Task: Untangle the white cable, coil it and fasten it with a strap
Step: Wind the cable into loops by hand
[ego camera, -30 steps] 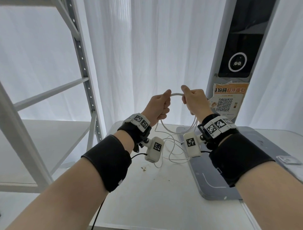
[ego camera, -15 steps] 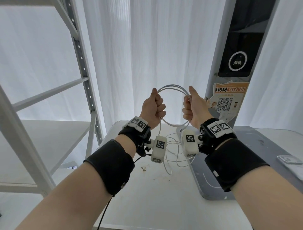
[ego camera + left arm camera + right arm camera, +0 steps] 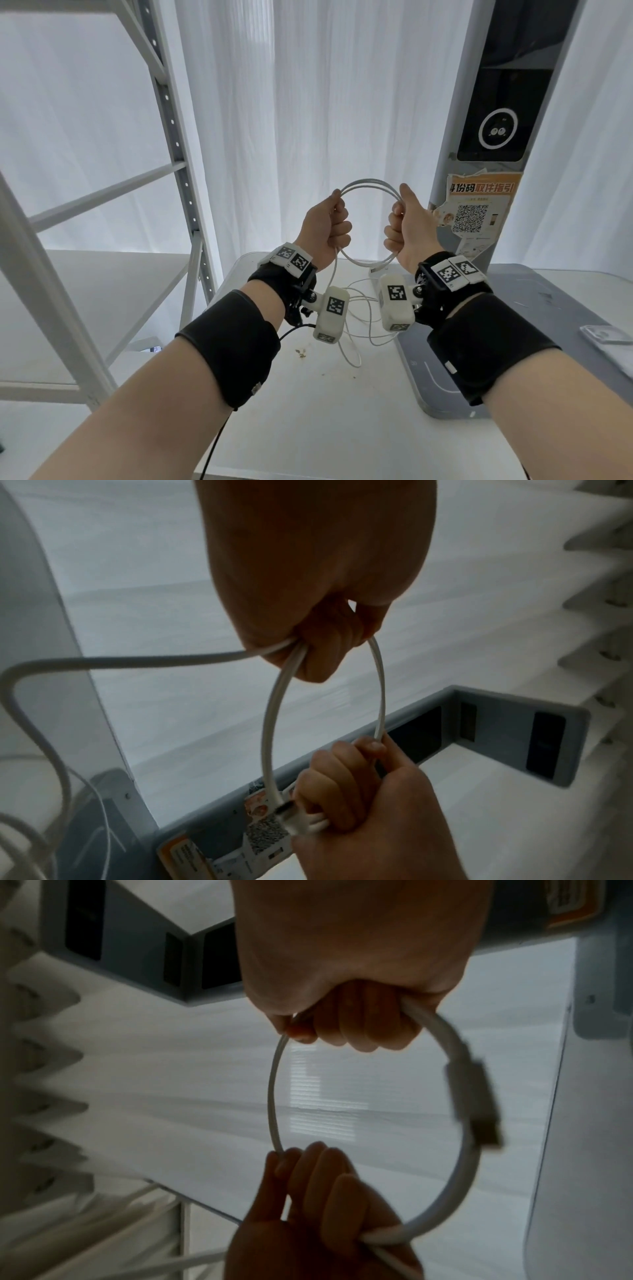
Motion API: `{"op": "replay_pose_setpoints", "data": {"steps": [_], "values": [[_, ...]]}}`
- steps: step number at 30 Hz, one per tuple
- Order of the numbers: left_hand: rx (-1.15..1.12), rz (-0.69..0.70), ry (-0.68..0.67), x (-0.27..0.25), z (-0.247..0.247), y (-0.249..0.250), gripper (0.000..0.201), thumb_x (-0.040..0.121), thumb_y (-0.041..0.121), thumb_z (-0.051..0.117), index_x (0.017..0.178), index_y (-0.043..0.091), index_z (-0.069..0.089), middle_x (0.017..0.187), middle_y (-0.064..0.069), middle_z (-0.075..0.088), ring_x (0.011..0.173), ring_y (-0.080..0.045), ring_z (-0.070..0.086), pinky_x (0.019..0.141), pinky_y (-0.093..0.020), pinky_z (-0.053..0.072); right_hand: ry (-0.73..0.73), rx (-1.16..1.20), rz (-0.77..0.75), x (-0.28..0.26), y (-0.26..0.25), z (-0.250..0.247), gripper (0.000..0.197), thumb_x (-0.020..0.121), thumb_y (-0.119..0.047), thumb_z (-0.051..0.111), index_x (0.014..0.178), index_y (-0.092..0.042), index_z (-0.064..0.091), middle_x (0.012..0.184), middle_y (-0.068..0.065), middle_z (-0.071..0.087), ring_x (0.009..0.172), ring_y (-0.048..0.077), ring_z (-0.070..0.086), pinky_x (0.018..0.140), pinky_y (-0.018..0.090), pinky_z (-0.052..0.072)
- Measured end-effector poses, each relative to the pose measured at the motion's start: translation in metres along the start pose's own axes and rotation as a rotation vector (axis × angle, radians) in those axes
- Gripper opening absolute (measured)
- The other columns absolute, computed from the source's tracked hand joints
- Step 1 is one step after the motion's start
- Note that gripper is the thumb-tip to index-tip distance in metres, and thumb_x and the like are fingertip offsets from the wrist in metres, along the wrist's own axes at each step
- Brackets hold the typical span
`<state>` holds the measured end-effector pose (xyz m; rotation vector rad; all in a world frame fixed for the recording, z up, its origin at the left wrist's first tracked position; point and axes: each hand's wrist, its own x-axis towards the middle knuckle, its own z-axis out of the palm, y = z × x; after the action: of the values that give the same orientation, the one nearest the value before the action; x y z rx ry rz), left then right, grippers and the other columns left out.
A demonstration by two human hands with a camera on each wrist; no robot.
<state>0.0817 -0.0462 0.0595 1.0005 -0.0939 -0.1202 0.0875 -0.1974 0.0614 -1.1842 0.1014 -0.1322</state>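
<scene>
The white cable point(image 3: 370, 182) forms a round coil of a few turns, held up in the air above the table. My left hand point(image 3: 329, 222) grips the coil's left side in a fist, my right hand point(image 3: 406, 224) grips its right side. In the left wrist view the cable point(image 3: 270, 723) arcs from my left hand point(image 3: 308, 653) down to my right hand point(image 3: 352, 799), where a connector end sticks out. In the right wrist view the cable point(image 3: 455, 1150) shows a plug on its outer arc. The loose remainder point(image 3: 356, 308) hangs tangled down to the table. No strap is visible.
A white table point(image 3: 325, 411) lies below my hands, with a grey flat base point(image 3: 421, 370) of a tall kiosk pillar point(image 3: 493, 137) at right. A metal shelf rack point(image 3: 171, 137) stands at left. White curtains hang behind. A small clear packet point(image 3: 603, 337) lies at far right.
Both hands rose and moved apart; the coil between them grew wider and gained turns, and more of the loose cable lifted off the table.
</scene>
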Motion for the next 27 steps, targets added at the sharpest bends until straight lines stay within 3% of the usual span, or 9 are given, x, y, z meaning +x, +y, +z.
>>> {"op": "replay_pose_setpoints", "data": {"steps": [4,9,15,18,22,27], "values": [[0.205,0.011,0.019,-0.001,-0.003,0.004,0.04,0.103,0.03,0.045,0.065,0.021,0.036,0.051,0.01,0.025,0.039,-0.007,0.015,0.036,-0.017,0.011,-0.035,-0.209,-0.021,0.001,-0.003,-0.003,0.05,0.104,-0.048,0.044,0.062,-0.02,0.045,0.047,-0.005,0.03,0.037,0.012,0.021,0.039,0.02,0.017],[0.525,0.037,-0.042,-0.004,-0.004,0.004,0.039,0.103,0.028,0.046,0.066,0.019,0.038,0.055,0.007,0.024,0.042,-0.009,0.017,0.037,-0.016,0.015,-0.065,-0.605,-0.139,0.002,-0.013,-0.002,0.046,0.102,-0.042,0.045,0.067,-0.013,0.058,0.051,-0.001,0.038,0.038,0.014,0.03,0.042,0.02,0.027],[0.737,0.038,-0.134,-0.01,0.008,0.001,0.038,0.102,0.027,0.045,0.066,0.018,0.047,0.054,0.008,0.028,0.042,-0.008,0.02,0.039,-0.017,0.016,-0.114,-1.027,-0.313,-0.005,-0.013,0.015,0.055,0.101,-0.041,0.045,0.058,-0.009,0.057,0.051,-0.003,0.051,0.046,0.016,0.044,0.05,0.026,0.034],[0.681,-0.013,-0.117,-0.01,0.005,0.002,0.043,0.104,0.035,0.044,0.063,0.02,0.04,0.054,0.008,0.027,0.043,-0.008,0.019,0.04,-0.018,0.014,-0.111,-1.023,-0.345,-0.003,-0.01,0.015,0.051,0.099,-0.043,0.05,0.065,-0.005,0.055,0.057,0.005,0.045,0.049,0.019,0.039,0.051,0.029,0.032],[0.568,-0.087,-0.127,-0.008,0.0,0.002,0.045,0.106,0.039,0.037,0.064,0.021,0.037,0.054,0.009,0.026,0.043,-0.008,0.018,0.039,-0.019,0.015,-0.079,-0.888,-0.302,-0.002,-0.011,0.015,0.045,0.094,-0.031,0.055,0.055,-0.013,0.043,0.048,-0.003,0.034,0.034,0.011,0.026,0.044,0.024,0.024],[0.536,-0.116,-0.146,-0.007,-0.01,0.001,0.046,0.106,0.041,0.036,0.063,0.023,0.033,0.053,0.01,0.023,0.043,-0.008,0.017,0.042,-0.02,0.014,0.002,-0.64,-0.2,-0.002,-0.019,0.01,0.035,0.093,-0.024,0.054,0.062,-0.018,0.041,0.053,0.0,0.03,0.039,0.015,0.022,0.04,0.02,0.019]]}}
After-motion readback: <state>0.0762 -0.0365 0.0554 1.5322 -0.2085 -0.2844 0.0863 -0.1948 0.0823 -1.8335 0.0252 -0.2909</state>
